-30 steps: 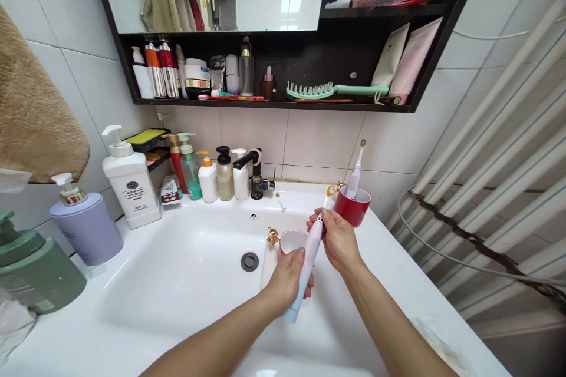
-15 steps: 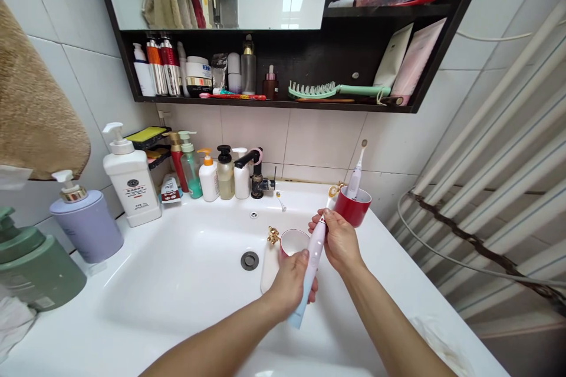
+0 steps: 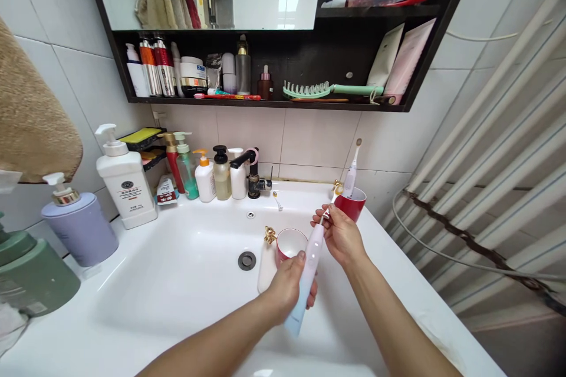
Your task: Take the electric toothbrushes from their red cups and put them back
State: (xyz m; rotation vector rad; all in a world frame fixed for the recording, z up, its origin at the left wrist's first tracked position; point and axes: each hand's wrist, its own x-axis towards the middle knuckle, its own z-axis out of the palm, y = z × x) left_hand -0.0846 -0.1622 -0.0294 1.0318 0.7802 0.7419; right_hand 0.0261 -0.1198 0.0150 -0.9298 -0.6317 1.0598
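Note:
My left hand (image 3: 289,285) is wrapped round the pink and blue handle of an electric toothbrush (image 3: 313,247), held at a slant over the sink. At the handle's top end, my right hand (image 3: 342,232) pinches the white brush head (image 3: 328,210); a thin metal shaft shows between head and handle. Just behind my right hand stands a red cup (image 3: 354,203) holding another electric toothbrush (image 3: 350,179). A red and white cup (image 3: 292,242) with a gold handle stands in the sink beside my left hand, near a white oblong item (image 3: 266,265).
A black faucet (image 3: 253,174) and several pump bottles (image 3: 204,179) line the sink's back edge. A small brush head (image 3: 277,201) lies right of the faucet. Larger bottles (image 3: 128,188) stand left. Above hangs a dark cabinet (image 3: 300,104); pipes (image 3: 499,147) run along the right.
My right hand has drawn the brush head slightly up from the handle, and a gap with the metal shaft now shows. The whole view has shifted slightly.

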